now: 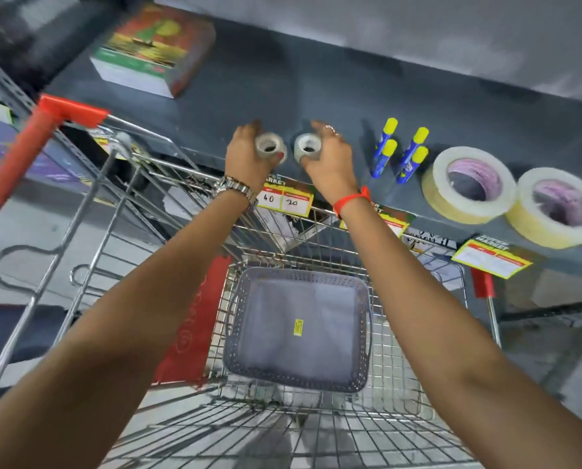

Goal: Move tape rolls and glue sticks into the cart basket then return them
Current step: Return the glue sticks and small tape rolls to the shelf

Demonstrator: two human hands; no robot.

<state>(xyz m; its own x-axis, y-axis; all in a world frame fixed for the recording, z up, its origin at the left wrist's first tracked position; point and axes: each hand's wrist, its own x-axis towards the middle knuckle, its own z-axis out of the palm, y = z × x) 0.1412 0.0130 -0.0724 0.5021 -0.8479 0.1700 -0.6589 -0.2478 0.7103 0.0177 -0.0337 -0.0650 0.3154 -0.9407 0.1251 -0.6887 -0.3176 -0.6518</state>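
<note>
Both hands reach over the cart to the dark shelf (316, 82). My left hand (249, 154) grips a small clear tape roll (269, 145), and my right hand (328, 157) grips a second small clear tape roll (308, 147) beside it; both rolls are at the shelf's front part. To the right lie several blue glue sticks with yellow caps (399, 150). Further right, two large cream tape rolls (469, 184) (558, 208) lie flat on the shelf. Below, a grey plastic basket (235, 319) sits inside the wire cart (401, 384); nothing lies in it except a yellow sticker.
A stack of notebooks (151, 49) rests at the shelf's back left. Yellow price tags (286, 199) (491, 260) hang from the shelf edge. The cart's red handle (22, 154) and child-seat frame stand at the left. A red panel (195, 319) lines the cart's left side.
</note>
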